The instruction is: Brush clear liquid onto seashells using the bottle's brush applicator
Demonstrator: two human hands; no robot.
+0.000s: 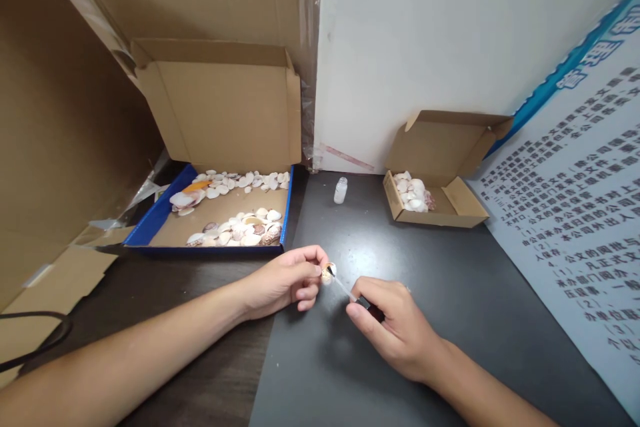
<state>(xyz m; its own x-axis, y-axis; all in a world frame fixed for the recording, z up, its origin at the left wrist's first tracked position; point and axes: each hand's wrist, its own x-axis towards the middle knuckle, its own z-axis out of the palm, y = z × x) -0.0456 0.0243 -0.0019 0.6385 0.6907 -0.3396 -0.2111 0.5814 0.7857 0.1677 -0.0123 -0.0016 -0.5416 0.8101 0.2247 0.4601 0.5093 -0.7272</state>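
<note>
Over the dark worktop [310, 380], near the centre, we see a small shell [327, 278] pinched in the fingers of the left hand [300, 280], while the fingers of the right hand [395, 320] grip a brush [345, 288] by its black cap [363, 302]. The dark tip appears to meet the shell's face; we take the step to be coating it. The next move, we judge, calls for a steady left pinch and light strokes. The shell looks rounded and pale with orange-brown marks, finer detail too small for us to read. Beyond, a seemingly uncapped bottle [340, 192] stands between a blue box [287, 217] at left and a small box [435, 218] at right.
</note>
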